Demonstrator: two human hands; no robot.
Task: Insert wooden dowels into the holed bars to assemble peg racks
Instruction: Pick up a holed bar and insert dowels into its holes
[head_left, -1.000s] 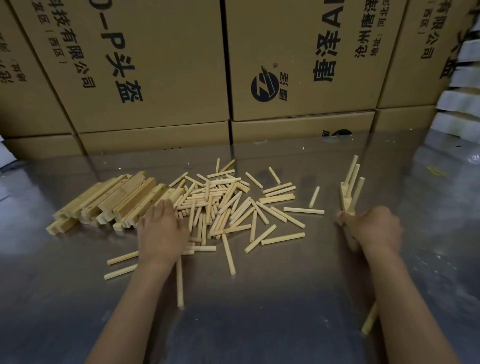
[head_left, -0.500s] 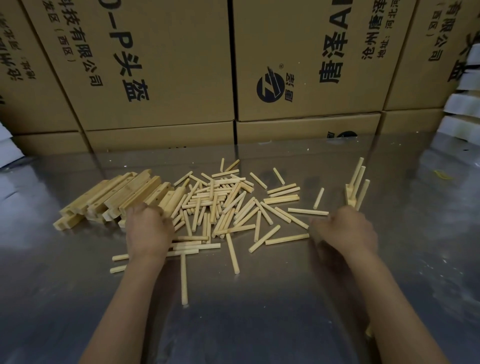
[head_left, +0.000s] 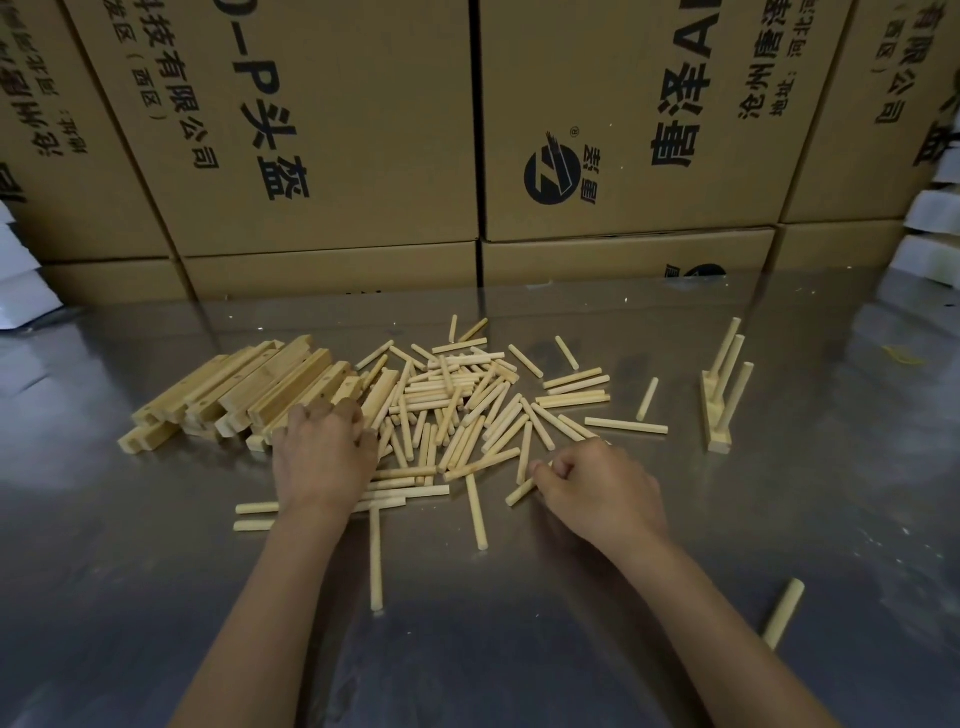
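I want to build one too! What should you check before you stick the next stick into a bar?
1. A finished rack set aside, out of the way: ok, it stands at the right, apart from both hands.
2. Left hand on a holed bar: ok, its fingers rest on the near ends of the bars.
3. Right hand has a dowel: ok, it pinches one dowel at the pile's near edge.
4. Only one dowel picked: cannot tell, fingers hide it.
5. Bar's holes facing up: cannot tell.
6. More dowels in reach: ok, pile between the hands.
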